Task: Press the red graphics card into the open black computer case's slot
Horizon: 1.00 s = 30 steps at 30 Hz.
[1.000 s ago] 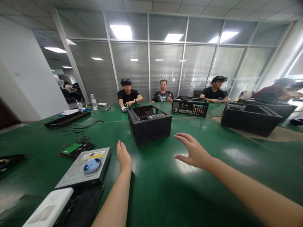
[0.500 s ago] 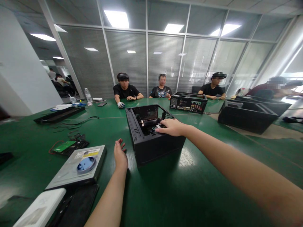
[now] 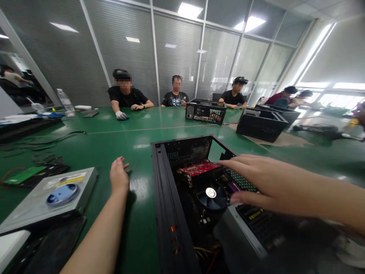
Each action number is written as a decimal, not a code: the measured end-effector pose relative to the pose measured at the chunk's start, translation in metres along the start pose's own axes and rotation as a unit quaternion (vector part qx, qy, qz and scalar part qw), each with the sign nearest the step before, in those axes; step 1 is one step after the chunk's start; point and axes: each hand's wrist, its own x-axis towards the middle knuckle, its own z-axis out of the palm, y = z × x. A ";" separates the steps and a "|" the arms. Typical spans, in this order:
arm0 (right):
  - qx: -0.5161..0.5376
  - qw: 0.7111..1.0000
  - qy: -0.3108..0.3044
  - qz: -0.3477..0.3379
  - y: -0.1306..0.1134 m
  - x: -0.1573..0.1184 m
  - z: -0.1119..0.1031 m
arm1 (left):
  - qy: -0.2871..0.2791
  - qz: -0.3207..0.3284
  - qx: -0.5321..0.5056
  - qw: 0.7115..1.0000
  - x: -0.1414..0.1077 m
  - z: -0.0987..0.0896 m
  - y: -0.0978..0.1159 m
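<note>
A black computer case [image 3: 165, 182] lies with its open side up on the green table, cut off by the bottom edge of the head view. Inside it show a red circuit card [image 3: 199, 168], a dark cooling fan [image 3: 210, 201] and a grey power supply [image 3: 245, 228] with loose wires below. My right hand [image 3: 256, 184] is spread over the right side of the case, thumb apart from the fingers; whether it touches the case is unclear. To the left of the case, my left hand [image 3: 119, 177] is empty with loosely bent fingers, apart from the case.
At left lie an optical drive [image 3: 37, 209] with a blue round lid [image 3: 62, 195] on it, a green circuit board [image 3: 25, 176] and a cable. Further cases [image 3: 203, 114] [image 3: 261, 125] stand across the table. Several people sit there, one with a gloved hand [image 3: 122, 115].
The computer case now appears much nearer and larger, its inside more exposed. My right hand has spread its fingers. The view has turned to the right.
</note>
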 end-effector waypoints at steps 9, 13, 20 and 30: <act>-0.074 0.977 -0.122 -0.158 0.031 0.102 0.051 | -0.024 -0.007 0.009 1.000 -0.001 0.000 -0.001; -0.063 0.964 -0.162 -0.200 0.048 0.125 0.058 | -0.025 -0.003 0.020 0.999 0.000 0.000 -0.005; -0.033 0.986 -0.097 -0.134 0.077 0.152 0.023 | -0.025 0.002 0.052 0.998 -0.002 0.002 -0.007; -0.147 0.979 -0.058 -0.127 0.061 0.175 0.036 | -0.032 0.008 0.091 0.995 -0.002 0.001 -0.006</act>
